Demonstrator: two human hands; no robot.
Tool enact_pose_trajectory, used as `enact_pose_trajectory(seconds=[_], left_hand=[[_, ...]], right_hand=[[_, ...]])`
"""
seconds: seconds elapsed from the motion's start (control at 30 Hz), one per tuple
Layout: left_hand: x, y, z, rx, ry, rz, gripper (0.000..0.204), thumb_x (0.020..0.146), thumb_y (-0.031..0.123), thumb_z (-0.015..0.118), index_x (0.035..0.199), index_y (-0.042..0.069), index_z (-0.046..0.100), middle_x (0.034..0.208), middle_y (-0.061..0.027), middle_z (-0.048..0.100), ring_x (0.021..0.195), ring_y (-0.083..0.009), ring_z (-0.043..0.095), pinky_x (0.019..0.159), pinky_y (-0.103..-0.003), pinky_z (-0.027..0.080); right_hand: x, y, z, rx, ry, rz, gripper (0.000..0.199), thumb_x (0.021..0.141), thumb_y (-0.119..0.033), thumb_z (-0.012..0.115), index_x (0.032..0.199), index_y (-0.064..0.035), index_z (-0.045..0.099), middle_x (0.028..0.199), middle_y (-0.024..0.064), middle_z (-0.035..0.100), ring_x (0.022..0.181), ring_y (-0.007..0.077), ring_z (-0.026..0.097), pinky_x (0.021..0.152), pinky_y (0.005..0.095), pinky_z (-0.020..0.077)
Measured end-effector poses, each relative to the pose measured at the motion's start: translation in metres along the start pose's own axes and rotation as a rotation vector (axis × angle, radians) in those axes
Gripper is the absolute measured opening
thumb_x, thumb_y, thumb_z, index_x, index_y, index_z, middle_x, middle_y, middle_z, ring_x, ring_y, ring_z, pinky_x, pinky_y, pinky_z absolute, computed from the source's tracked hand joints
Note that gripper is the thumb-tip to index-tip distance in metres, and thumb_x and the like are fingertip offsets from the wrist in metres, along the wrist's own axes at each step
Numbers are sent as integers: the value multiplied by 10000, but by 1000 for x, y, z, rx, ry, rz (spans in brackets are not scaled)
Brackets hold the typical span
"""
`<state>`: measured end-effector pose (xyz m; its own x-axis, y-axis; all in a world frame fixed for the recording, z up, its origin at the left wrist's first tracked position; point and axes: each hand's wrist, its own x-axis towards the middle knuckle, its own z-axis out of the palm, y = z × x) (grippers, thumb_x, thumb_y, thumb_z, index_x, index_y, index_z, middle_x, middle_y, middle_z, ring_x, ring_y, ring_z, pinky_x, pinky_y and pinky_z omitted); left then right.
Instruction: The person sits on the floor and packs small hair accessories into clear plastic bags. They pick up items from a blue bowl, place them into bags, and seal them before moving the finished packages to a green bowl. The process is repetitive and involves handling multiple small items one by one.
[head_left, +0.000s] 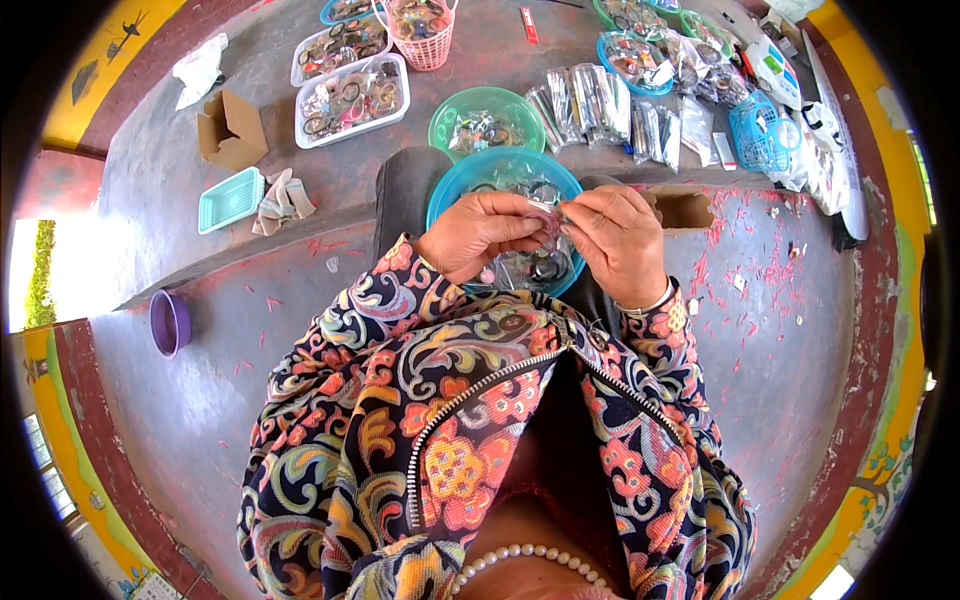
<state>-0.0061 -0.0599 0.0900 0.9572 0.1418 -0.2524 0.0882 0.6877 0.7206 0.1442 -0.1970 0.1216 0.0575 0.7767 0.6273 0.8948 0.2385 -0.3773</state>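
Observation:
Both hands meet above a blue plastic basin resting at my lap. My left hand is closed, thumb and fingers pinching a small clear plastic bag with something pinkish in it. On the bag's other side, the fingertips of my right hand pinch its upper edge. What exactly lies inside the bag is too small to make out. Under the hands, the basin holds several clear packets with dark ring-shaped pieces. Just beyond it stands a green basin with similar packets.
White trays of bagged rings and a pink basket stand far left. A cardboard box, a turquoise tray and a purple tub are left. Bundled clear packets and a blue basket lie right. Red scraps litter the floor.

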Motion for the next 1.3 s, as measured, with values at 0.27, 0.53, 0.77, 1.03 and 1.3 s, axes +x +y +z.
enact_pose_trajectory(seconds=[0.27, 0.53, 0.77, 1.03, 1.3], left_hand=[[0, -3, 0, 59, -14, 11, 246, 845, 50, 505, 1071, -35, 556, 1004, -132, 601, 881, -185, 595, 810, -294, 474], [1, -4, 0, 213, -35, 54, 230, 852, 60, 500, 1050, -38, 566, 958, -109, 614, 834, -153, 596, 767, -264, 475], [-1, -2, 17, 564, 117, 213, 212, 825, 33, 529, 1025, -11, 584, 866, -62, 623, 770, -102, 580, 702, -237, 474], [-4, -9, 19, 1003, 219, 416, 232, 784, 12, 542, 1011, 32, 585, 757, -92, 606, 677, -98, 561, 597, -241, 448], [-5, -9, 19, 1179, 233, 519, 180, 780, 27, 544, 953, 32, 591, 719, -134, 580, 622, -212, 565, 571, -287, 444]], right_hand=[[-2, -1, 9, -36, 47, 29, 181, 600, -33, 659, 775, -47, 618, 779, 41, 588, 721, 224, 570, 644, 332, 456], [-4, -1, 11, -108, 132, 36, 177, 582, -16, 651, 746, -62, 605, 759, 37, 584, 701, 221, 569, 622, 326, 444], [1, -12, 10, -69, 118, 52, 203, 598, -72, 689, 783, -63, 605, 788, 49, 584, 706, 232, 557, 632, 336, 424], [1, -20, 25, -189, 106, 80, 188, 614, -77, 653, 782, -81, 570, 776, 31, 550, 711, 213, 541, 602, 331, 406], [0, -21, 33, -222, 165, 72, 183, 598, -39, 627, 759, -80, 550, 760, 28, 541, 703, 212, 538, 596, 321, 409]])
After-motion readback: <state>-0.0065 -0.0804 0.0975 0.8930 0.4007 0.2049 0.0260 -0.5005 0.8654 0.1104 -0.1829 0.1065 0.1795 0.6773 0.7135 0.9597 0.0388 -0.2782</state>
